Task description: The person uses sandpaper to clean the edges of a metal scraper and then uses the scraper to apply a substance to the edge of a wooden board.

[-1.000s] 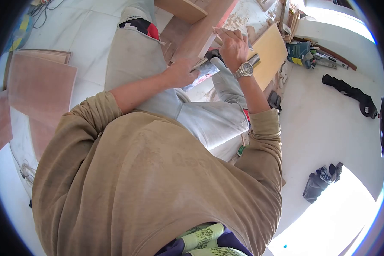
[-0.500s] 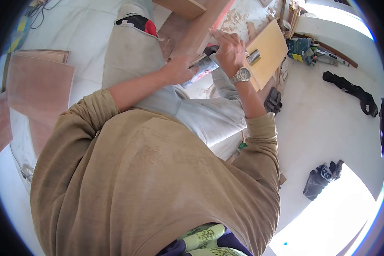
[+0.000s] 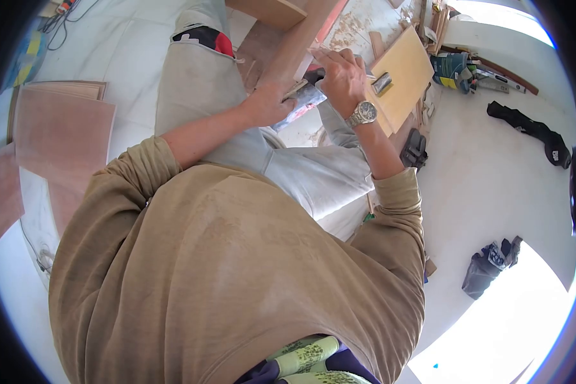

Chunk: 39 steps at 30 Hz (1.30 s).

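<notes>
My left hand point(image 3: 269, 104) rests over my left thigh, its fingers closed around a thin tan strip point(image 3: 294, 89). Just beside it is a flat bluish piece with pink patches point(image 3: 306, 104); whether the hand also grips this cannot be told. My right hand point(image 3: 343, 78), with a metal watch point(image 3: 365, 112) on its wrist, is at the edge of a long reddish-brown plank point(image 3: 299, 45). Its fingers are bent and close together, the fingertips by the plank. Anything held in them is too small to make out.
A yellowish board point(image 3: 400, 77) with a metal piece point(image 3: 382, 83) on it lies right of my hands. Brown sheets point(image 3: 64, 128) lie at the left. A tool-filled container point(image 3: 451, 72), black sandal point(image 3: 414, 148), black cloth item point(image 3: 528, 131) and grey bundle point(image 3: 489, 269) are at the right.
My right hand has shifted slightly back along the plank edge, toward me. The left hand keeps its hold on the strip. The whole view has moved a little.
</notes>
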Motion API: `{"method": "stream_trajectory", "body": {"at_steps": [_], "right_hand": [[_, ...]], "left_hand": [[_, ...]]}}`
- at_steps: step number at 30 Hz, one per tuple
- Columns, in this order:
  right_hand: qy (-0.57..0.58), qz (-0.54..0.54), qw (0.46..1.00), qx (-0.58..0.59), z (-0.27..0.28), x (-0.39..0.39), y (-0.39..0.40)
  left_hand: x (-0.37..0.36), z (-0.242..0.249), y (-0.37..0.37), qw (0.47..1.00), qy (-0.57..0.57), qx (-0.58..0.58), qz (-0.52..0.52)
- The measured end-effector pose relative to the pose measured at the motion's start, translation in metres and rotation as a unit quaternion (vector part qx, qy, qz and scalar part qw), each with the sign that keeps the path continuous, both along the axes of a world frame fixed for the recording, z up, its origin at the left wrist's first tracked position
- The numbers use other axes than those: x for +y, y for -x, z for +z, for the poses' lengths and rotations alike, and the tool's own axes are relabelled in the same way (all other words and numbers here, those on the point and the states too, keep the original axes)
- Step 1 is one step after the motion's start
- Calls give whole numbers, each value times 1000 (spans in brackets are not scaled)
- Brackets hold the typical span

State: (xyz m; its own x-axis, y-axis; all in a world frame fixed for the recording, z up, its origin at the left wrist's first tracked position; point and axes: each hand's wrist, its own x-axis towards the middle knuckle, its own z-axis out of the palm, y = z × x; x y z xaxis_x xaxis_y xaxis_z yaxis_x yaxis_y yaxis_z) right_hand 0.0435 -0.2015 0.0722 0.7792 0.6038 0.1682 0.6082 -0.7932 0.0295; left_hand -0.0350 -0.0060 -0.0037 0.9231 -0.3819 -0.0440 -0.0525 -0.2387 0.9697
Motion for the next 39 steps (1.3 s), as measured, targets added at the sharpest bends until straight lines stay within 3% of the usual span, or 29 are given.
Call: {"method": "stream_trajectory", "body": {"at_steps": [4,5,8,11,15,18,19,21,22,24,26,30,31,34,35,39], "right_hand": [[-101,-72,992,19,-3,-11,-30],[-169,-100,981,-4,-17,-17,-43],[-208,-200,957,41,-33,-30,-67],[-262,-162,949,62,-54,-36,-67],[-284,-113,952,30,-62,-31,-16],[-311,-92,943,73,-63,-46,11],[-347,-158,920,88,-59,-49,19],[-419,-282,855,118,-49,-55,31],[-554,-285,773,123,-57,-67,34],[-780,-258,555,131,-76,-98,37],[-815,-286,488,128,-56,-114,37],[-914,-236,303,128,-35,-154,42],[-919,-216,305,124,-30,-155,47],[-856,-293,397,153,-34,-142,66],[-867,-265,382,180,-67,-153,58],[-836,-243,464,164,-30,-108,73]], "left_hand": [[0,-1,0,1000,-1,10,-1],[-1,-4,0,1000,2,10,-1],[3,-2,-3,999,-16,4,-27],[3,1,-1,1000,17,18,-14],[1,0,-2,1000,-12,18,-6],[2,-5,-1,999,-21,18,-17],[2,-9,-3,999,-24,16,-21],[-2,-15,-3,999,-25,8,-24],[-3,-19,-3,999,-23,3,-22],[0,-18,-6,998,-57,-6,-25],[1,-6,-5,991,-128,-8,-42],[0,6,4,995,73,49,-35],[-2,16,10,975,144,168,-24],[-7,53,31,928,270,256,13],[-9,60,34,923,283,260,27],[7,76,33,874,350,330,62]]}}
